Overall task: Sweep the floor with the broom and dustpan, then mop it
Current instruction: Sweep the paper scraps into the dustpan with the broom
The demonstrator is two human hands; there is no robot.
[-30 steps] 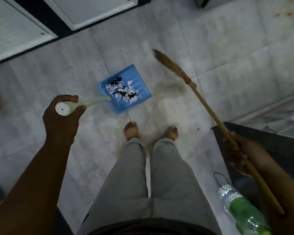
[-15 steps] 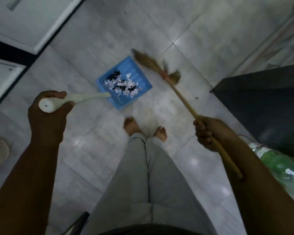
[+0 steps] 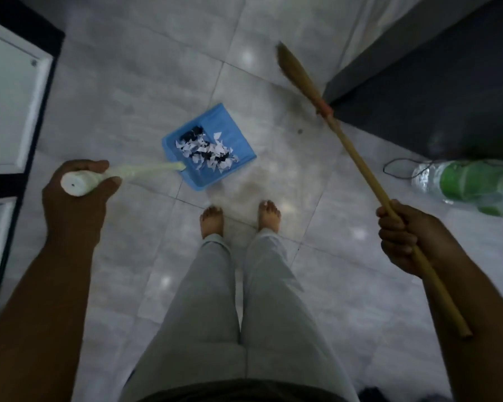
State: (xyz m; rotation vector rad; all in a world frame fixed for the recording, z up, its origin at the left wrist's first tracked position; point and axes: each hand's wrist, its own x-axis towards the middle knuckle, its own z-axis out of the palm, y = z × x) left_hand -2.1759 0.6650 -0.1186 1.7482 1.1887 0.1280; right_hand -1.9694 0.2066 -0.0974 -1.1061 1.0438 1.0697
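Note:
A blue dustpan (image 3: 238,143) holds a heap of white and black paper scraps (image 3: 206,152) just ahead of my bare feet. My left hand (image 3: 79,192) grips the top of its long pale handle (image 3: 145,169). My right hand (image 3: 404,233) grips the wooden stick of a broom (image 3: 357,161). The broom's straw head (image 3: 294,71) is raised to the right of the dustpan, apart from it, near a dark block.
Pale grey floor tiles (image 3: 163,71) lie all around. A dark furniture block (image 3: 436,82) fills the upper right. A green and clear plastic bottle (image 3: 471,184) with a black cord lies right. White-framed panels (image 3: 9,105) stand at the left edge.
The broom head has swung from the dustpan's edge out to the right, toward the dark block. My view has turned, and the dustpan stays held with its scraps inside.

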